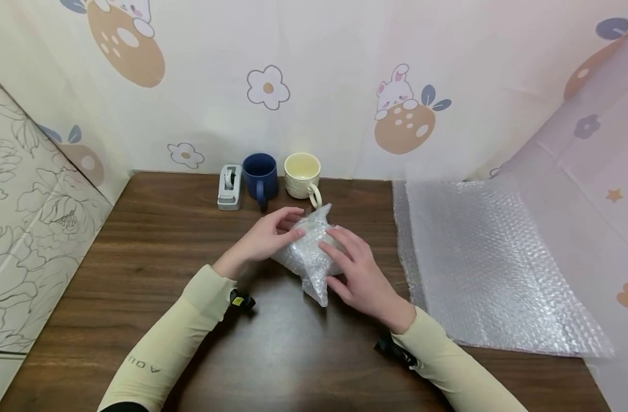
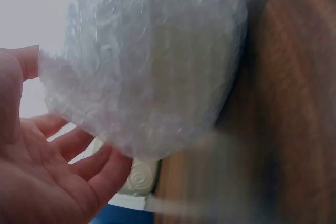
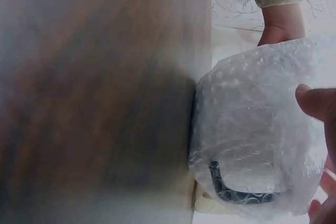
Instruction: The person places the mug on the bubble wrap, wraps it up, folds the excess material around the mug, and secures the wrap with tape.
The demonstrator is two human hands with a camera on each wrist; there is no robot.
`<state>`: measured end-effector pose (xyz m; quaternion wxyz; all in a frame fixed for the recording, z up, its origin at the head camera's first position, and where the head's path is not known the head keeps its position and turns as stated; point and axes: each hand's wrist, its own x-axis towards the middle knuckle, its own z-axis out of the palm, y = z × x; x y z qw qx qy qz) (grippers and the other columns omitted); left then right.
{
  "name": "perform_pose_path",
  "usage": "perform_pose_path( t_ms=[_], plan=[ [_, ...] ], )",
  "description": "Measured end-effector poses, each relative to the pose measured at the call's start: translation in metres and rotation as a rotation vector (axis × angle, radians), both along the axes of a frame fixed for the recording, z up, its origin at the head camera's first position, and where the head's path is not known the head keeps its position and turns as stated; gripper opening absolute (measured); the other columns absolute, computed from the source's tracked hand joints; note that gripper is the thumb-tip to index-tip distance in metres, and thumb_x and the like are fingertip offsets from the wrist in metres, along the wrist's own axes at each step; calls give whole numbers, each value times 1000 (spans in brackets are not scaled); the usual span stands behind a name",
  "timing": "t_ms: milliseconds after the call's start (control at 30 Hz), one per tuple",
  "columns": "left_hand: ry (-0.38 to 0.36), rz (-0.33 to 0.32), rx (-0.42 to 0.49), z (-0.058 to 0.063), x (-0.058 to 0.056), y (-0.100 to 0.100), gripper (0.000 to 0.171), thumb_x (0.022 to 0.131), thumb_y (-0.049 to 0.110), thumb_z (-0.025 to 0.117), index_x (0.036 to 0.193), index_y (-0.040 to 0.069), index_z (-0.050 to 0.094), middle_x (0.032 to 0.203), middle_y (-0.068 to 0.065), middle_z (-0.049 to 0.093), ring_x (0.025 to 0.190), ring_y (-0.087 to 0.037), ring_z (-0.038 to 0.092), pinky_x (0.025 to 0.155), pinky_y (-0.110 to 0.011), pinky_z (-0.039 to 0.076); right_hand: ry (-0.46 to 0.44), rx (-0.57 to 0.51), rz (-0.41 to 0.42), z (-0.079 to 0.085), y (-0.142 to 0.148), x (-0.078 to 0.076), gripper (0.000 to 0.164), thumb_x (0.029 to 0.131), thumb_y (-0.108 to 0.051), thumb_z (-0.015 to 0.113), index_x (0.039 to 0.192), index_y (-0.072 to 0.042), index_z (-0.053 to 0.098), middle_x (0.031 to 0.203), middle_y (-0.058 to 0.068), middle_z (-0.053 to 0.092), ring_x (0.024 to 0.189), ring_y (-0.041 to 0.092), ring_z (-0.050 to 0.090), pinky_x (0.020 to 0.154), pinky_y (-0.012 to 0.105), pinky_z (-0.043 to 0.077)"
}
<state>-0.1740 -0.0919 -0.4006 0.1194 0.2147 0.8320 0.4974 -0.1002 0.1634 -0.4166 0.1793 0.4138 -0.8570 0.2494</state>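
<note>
A rounded bundle in clear bubble wrap [image 1: 314, 246] sits on the table between both hands, with wrap points sticking out at its far and near ends. Something pale shows faintly through the wrap in the left wrist view, and a dark curved strip [image 3: 236, 195] in the right wrist view. My left hand [image 1: 270, 232] holds the bundle's left side, thumb over the top, fingers curving round the far side. My right hand [image 1: 360, 274] grips the right side with spread, bent fingers on top and the thumb nearer me.
Behind the bundle stand a cream mug [image 1: 302, 174], a navy mug [image 1: 259, 177] and a grey tape dispenser [image 1: 230, 187]. A large bubble wrap sheet [image 1: 479, 263] covers the table's right side. Patterned curtain [image 1: 324, 86] hangs along the wooden table's [image 1: 154, 246] back edge.
</note>
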Motion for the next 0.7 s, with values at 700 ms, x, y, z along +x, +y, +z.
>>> perform_pose_path(
  t_ms=[700],
  plan=[
    [-80, 86, 3, 1, 12, 9, 42, 98, 35, 61, 137, 22, 58, 136, -2, 58, 119, -24, 57, 99, -44, 45, -717, -204, -328, -3, 11, 9, 80, 92, -34, 73, 156, -16, 28, 149, 16, 45, 132, 32, 46, 105, 52, 40]
  ],
)
